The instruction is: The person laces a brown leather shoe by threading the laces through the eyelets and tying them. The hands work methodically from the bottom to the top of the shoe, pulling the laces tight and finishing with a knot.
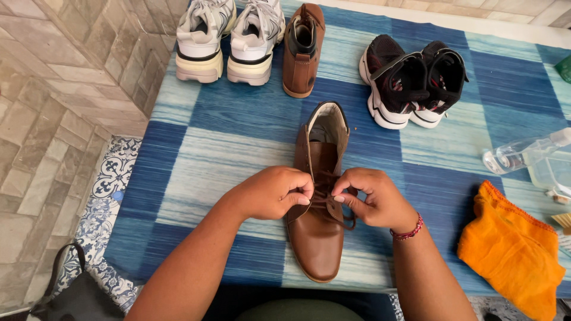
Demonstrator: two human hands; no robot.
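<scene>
A blue checked worktop (238, 137) carries a brown leather boot (319, 226) at its near edge, toe toward the viewer. The left hand (270, 193) and right hand (372, 199) each pinch its brown laces (324, 199).

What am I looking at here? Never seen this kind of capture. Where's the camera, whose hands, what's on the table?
There is no machine: a person works with two bare hands. The single picture comes from a camera worn on their head, looking down.

The left hand and right hand both pinch the dark laces of a brown leather boot lying on a blue checked tablecloth.

At the far edge stand a pair of white sneakers, the matching brown boot and a pair of black sneakers. To the right lie an orange cloth and a clear plastic bottle on its side. A dark bag sits on the tiled floor at lower left.
</scene>
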